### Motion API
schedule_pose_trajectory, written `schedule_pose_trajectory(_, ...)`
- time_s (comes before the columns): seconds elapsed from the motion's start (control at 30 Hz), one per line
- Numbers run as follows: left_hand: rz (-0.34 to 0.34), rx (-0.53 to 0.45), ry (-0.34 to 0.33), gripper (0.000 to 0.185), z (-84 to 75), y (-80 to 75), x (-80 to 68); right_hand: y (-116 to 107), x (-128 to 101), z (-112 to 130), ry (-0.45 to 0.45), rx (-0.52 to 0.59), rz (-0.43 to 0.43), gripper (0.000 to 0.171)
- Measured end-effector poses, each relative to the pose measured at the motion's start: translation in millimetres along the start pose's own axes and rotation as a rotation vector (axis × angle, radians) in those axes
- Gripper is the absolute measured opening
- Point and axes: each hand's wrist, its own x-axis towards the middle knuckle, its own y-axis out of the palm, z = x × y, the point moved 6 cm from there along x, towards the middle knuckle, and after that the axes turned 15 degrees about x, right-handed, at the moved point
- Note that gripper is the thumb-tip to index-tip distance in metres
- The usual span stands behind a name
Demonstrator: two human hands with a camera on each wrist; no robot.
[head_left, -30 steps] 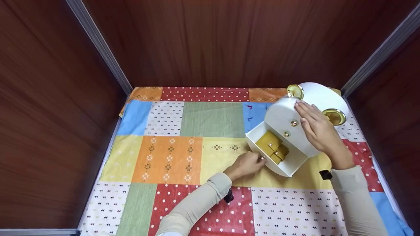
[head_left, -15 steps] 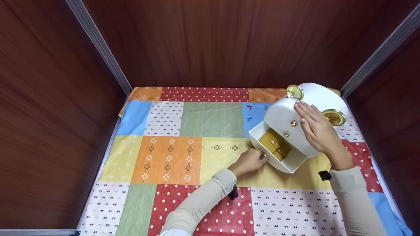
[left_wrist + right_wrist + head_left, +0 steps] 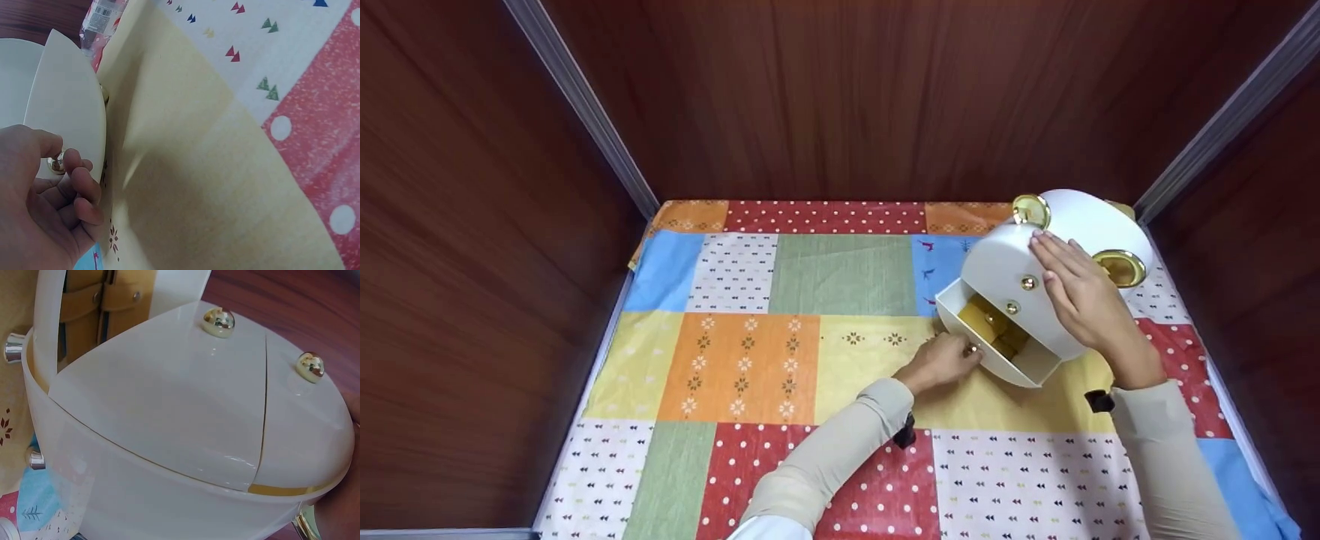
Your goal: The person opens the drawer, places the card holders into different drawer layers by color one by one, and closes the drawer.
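Observation:
A white, round-sided cabinet with gold knobs (image 3: 990, 262) stands at the right of the table in the head view. Its lowest drawer (image 3: 1009, 367) is part-way out. Mustard-yellow pouches with small studs (image 3: 126, 298) lie inside, partly covered by the cabinet body. Thumb and fingers of my left hand (image 3: 939, 363) pinch the gold knob (image 3: 56, 164) on that drawer's front. My right hand (image 3: 1076, 294) rests with straight fingers on the cabinet's upper side. Two upper drawers, each with a knob, are closed in the right wrist view.
Behind the cabinet is a white oval part (image 3: 1099, 225) with gold-rimmed round pieces (image 3: 1031, 211) beside it. A patchwork cloth (image 3: 847, 274) covers the table. Dark wood panels (image 3: 840, 97) enclose the back and sides. A clear plastic packet (image 3: 101, 22) shows in the left wrist view.
The lowest drawer has slid further into the cabinet, and less of the pouches shows. My left hand has moved right and away from me with its knob. The right hand stays put.

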Motion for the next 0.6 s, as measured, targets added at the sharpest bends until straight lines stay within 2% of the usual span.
schedule_pose_trajectory(0.27, 0.015, -0.066, -0.017, 0.032, -5.7, -1.3, 7.7, 0, 0, 0, -0.013, -0.002, -0.006, 0.048)
schedule_pose_trajectory(0.6, 0.03, -0.001, -0.045, 0.034, -12.3, -2.0, 16.5, -1, 0, 0, -0.011, -0.005, -0.006, 0.047)
